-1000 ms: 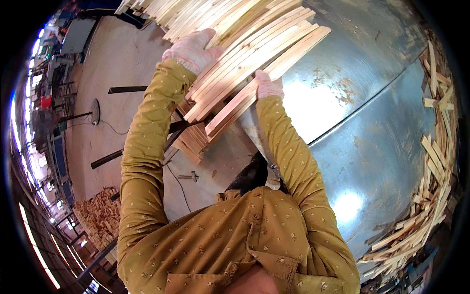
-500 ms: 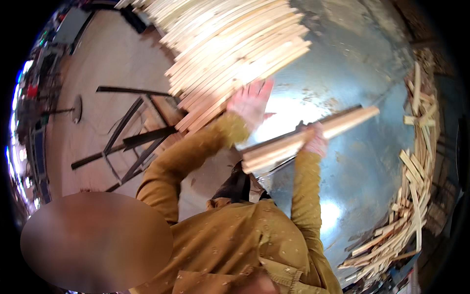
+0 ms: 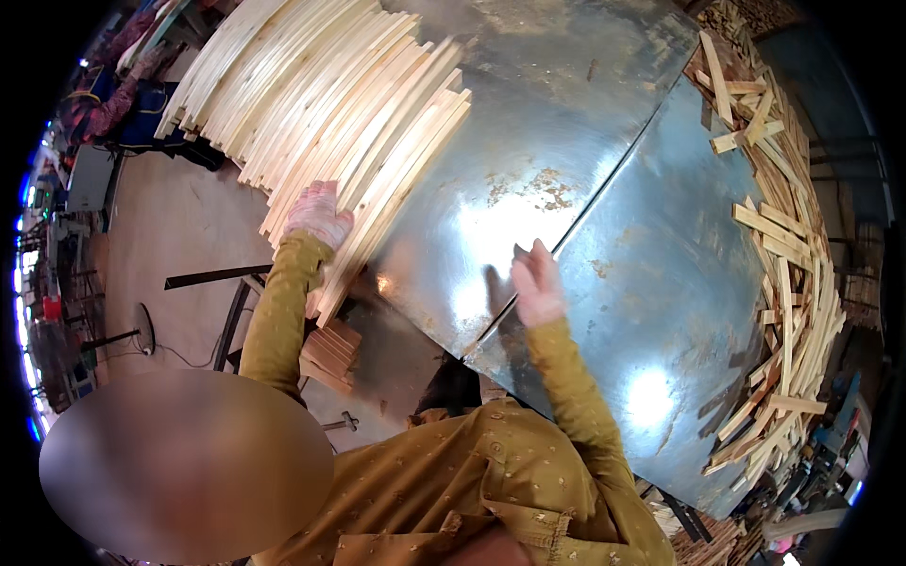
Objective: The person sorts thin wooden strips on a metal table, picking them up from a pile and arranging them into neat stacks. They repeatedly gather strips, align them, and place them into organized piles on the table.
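Observation:
Long pale wooden strips (image 3: 349, 113) lie side by side in a wide row on the left part of the metal tabletop. My left hand (image 3: 319, 219) rests on the near part of this row, fingers stretched flat over the strips. Several strips at the row's right edge (image 3: 401, 193) lie beside that hand, their near ends jutting past the table edge. Over the bare metal, apart from the row, hovers my right hand (image 3: 539, 288) with its fingers apart and slightly blurred. A small dark patch shows at its fingertips, too unclear to name.
The shiny metal tabletop (image 3: 604, 321) has a seam running across it. Loose wooden offcuts (image 3: 788, 311) are heaped along its right side. At the lower left, stacked wood pieces (image 3: 330, 354) sit beneath the row, near a dark metal frame (image 3: 226, 325). Another person's sleeve (image 3: 113, 108) appears far left.
My right hand has let go of the wooden strips it held and moved left. Strips now lie along the row's right edge. My left hand sits farther left on the row; the view has shifted.

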Action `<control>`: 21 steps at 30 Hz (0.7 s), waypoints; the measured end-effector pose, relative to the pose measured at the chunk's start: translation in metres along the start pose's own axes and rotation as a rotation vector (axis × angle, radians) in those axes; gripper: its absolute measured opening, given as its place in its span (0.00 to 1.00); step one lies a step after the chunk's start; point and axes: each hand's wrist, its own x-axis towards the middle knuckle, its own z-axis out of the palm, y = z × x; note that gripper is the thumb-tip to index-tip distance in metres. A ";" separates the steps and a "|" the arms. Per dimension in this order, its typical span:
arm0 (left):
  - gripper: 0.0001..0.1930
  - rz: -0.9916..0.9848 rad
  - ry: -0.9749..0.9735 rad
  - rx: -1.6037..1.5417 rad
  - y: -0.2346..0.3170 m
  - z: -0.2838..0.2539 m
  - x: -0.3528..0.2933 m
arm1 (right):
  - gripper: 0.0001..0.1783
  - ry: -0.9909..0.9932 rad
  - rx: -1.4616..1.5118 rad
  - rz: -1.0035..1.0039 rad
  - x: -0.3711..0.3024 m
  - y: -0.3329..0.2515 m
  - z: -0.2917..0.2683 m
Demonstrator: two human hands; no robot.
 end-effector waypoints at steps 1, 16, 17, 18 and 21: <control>0.36 -0.031 -0.059 0.048 -0.015 0.014 0.011 | 0.36 0.028 -0.103 -0.044 -0.014 0.009 -0.036; 0.34 0.681 -0.406 -0.735 0.455 0.158 -0.267 | 0.46 0.911 -1.833 0.213 -0.159 -0.085 -0.702; 0.37 0.760 -0.630 -0.807 0.496 0.179 -0.290 | 0.48 0.925 -1.850 0.278 -0.155 -0.097 -0.736; 0.38 0.789 -0.713 -0.810 0.541 0.187 -0.328 | 0.49 0.953 -1.833 0.364 -0.159 -0.090 -0.776; 0.39 0.888 -1.030 -0.848 0.626 0.244 -0.382 | 0.36 0.742 -1.365 0.628 -0.160 -0.085 -0.850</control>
